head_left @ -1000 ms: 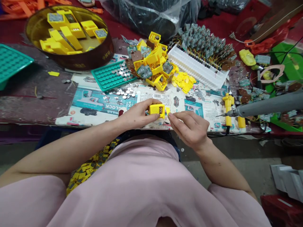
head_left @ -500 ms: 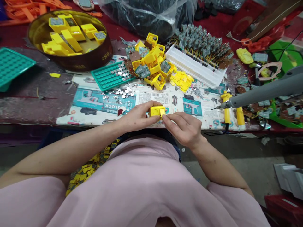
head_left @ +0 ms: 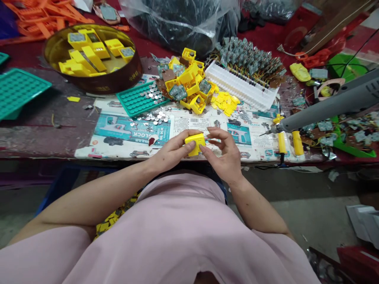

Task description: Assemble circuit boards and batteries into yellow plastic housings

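Observation:
Near the front edge of the bench, a small yellow plastic casing (head_left: 199,139) is held between the thumb and fingers of my left hand (head_left: 174,152). My right hand (head_left: 227,158) is beside it, the thumb tip against the casing's right side and the fingers spread apart in the air. Beyond the hands, a pile of similar yellow casings (head_left: 189,77), some with circuit boards in them, stands next to loose flat yellow pieces (head_left: 225,102). Round silver button cells (head_left: 160,116) lie scattered on the printed cardboard (head_left: 103,136) and on a green tray (head_left: 126,100).
A round tin (head_left: 97,81) with more yellow casings stands at back left. Circuit boards with wires (head_left: 251,59) rest on a white foam tray (head_left: 239,88). A grey electric screwdriver (head_left: 314,108) juts in from the right, above yellow-handled tools (head_left: 282,142). Green trays (head_left: 22,90) lie far left.
The casing has turned in my left hand, from its dotted face to a smoother side. The fingers of my right hand have spread and lifted away, leaving the thumb on the casing.

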Motion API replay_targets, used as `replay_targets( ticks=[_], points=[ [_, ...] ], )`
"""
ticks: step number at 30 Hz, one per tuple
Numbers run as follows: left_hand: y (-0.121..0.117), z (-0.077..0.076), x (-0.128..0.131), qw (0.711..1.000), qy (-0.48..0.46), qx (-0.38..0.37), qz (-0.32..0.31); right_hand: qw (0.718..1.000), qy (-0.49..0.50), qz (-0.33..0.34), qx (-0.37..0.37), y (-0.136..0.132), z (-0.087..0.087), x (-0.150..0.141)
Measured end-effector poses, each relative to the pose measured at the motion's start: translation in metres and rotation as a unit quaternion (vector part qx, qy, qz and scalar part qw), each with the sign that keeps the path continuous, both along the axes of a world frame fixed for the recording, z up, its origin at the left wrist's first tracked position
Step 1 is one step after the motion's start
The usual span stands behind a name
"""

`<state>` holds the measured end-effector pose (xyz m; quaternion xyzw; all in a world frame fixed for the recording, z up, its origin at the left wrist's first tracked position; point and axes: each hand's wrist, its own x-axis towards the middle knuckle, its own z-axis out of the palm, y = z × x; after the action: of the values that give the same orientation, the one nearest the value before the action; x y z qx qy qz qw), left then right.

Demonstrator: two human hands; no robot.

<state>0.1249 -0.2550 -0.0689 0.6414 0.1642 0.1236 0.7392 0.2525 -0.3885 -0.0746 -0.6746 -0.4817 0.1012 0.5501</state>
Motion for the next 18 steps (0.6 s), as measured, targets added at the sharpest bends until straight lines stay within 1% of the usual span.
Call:
replay_targets(
  ticks=[2,3,4,6,11,14,15,16,17,18],
  points=[
    [-0.003,-0.003,-0.002,0.998,-0.044,0.049,0.010,0.989,0.141,0.033,-0.030,0.003,-0.001,-0.007],
    [-0.004,-0.004,-0.002,0.996,-0.056,0.069,0.018,0.982,0.178,0.049,-0.042,0.004,-0.002,-0.010],
    [-0.005,-0.005,-0.003,0.994,-0.059,0.083,0.027,0.978,0.194,0.057,-0.051,0.004,-0.002,-0.012],
    [-0.007,-0.007,-0.004,0.993,-0.054,0.094,0.041,0.978,0.195,0.049,-0.055,0.005,-0.004,-0.016],
    [-0.014,-0.014,-0.004,0.990,-0.041,0.125,0.059,0.983,0.178,0.000,-0.034,0.008,-0.014,-0.020],
    [-0.010,-0.017,-0.003,0.987,-0.028,0.148,0.058,0.985,0.173,0.009,-0.020,0.013,-0.021,-0.016],
    [-0.006,-0.017,-0.003,0.983,-0.027,0.172,0.049,0.986,0.164,0.018,-0.021,0.013,-0.023,-0.012],
    [-0.001,-0.017,-0.002,0.976,-0.028,0.214,0.039,0.989,0.144,0.024,-0.026,0.013,-0.023,-0.008],
    [0.005,-0.017,-0.002,0.961,-0.031,0.273,0.032,0.993,0.112,0.026,-0.031,0.013,-0.023,-0.003],
    [0.011,-0.017,-0.002,0.937,-0.033,0.346,0.028,0.997,0.069,0.022,-0.033,0.011,-0.022,0.002]
  ],
)
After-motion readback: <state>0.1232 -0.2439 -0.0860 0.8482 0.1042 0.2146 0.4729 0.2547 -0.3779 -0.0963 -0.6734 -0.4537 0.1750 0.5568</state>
